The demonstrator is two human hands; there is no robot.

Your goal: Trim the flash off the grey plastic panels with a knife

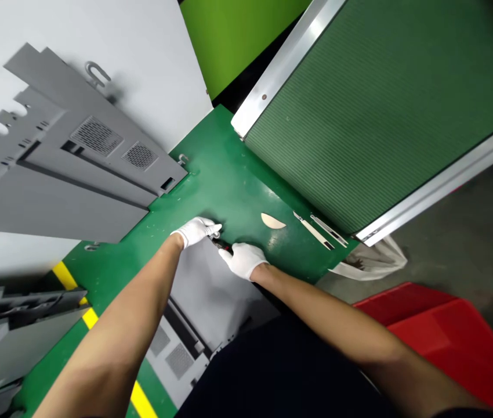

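Observation:
My left hand (195,231), in a white glove, is closed at the far edge of a grey plastic panel (211,278). Its fingers pinch a small grey hook-shaped piece (216,235) there. Wrapped round a small dark hand tool with a bit of red (224,246) is my white-gloved right hand (245,260). The tool's tip points at the hook-shaped piece; my fingers hide most of the tool, so its exact kind does not show. The panel lies on the green bench top between my forearms, its near end partly covered by my body.
Right of my hands lie a pale half-round piece (273,221), a slim white-handled knife (314,230) and tweezers (329,229). Similar grey panels (98,168) lean at the left. A green ribbed conveyor belt (385,110) rises at the right, above a red bin (450,337).

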